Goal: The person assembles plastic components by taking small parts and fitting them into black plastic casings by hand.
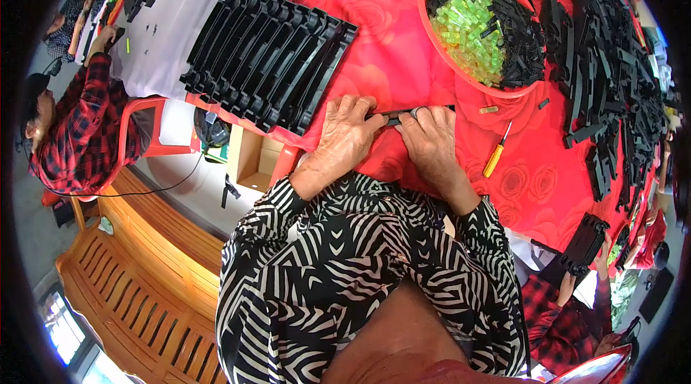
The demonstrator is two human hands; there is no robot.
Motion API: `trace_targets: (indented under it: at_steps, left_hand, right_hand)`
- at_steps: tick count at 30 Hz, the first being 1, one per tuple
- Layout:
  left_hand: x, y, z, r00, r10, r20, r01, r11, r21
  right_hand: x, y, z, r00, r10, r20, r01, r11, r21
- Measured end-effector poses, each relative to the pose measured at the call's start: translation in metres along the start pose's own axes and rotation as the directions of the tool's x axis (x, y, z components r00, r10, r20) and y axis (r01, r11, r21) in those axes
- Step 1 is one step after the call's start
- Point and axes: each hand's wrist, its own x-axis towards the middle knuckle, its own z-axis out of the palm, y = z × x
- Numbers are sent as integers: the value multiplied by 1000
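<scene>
Head view placed the left hand (343,136) near the table's front edge, its fingers curled in and the thumb set against the left end of a narrow black strip (393,119). Its grip was nearly closed around that end, though the undersides of the fingers were hidden. Just beside it, the right hand (430,139) had its fingers bent over the strip's other part, also nearly closed; how firmly either hand pinched could not be told. The strip lay between the two hands, low over the red tablecloth (518,204).

Uneven thumb pressure could have tilted the strip or made it slip, and bending it between the hands might have cracked it if the plastic was brittle. To the right, a loose yellow-green piece (489,109) and a screwdriver (494,161) lay on the cloth, where a sweep of the right forearm could have knocked them away. Beyond stood a red basin (423,17) of yellow-green and black pieces, with a heap of black strips (604,60) farther right. On the left, a row of ribbed black parts (266,60) overhung the table's edge, so a bump might have shifted it.
</scene>
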Motion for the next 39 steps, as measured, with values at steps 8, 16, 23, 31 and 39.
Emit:
trace_targets:
  at_steps: [8, 16, 23, 31, 39]
  left_hand:
    - [9, -4, -10, 995, 38, 91, -40, 999, 15]
    - [13, -4, -14, 988, 64, 142, -68, 997, 26]
    - [3, 1, -6, 994, 89, 61, -93, 993, 68]
    - [2, 4, -2, 999, 40, 1, -40, 995, 88]
    - [-8, 4, 11, 898, 42, -439, -30, 999, 33]
  right_hand:
    - [6, -1, -2, 999, -5, 46, 7, 1000, -27]
    - [5, 2, 0, 1000, 0, 24, -1, 1000, 20]
    - [-2, 3, -4, 999, -38, -19, 38, 999, 21]
    - [8, 11, -45, 990, -7, -139, 29, 987, 157]
    - [38, 78, -82, 901, 361, -240, -329, 930, 163]
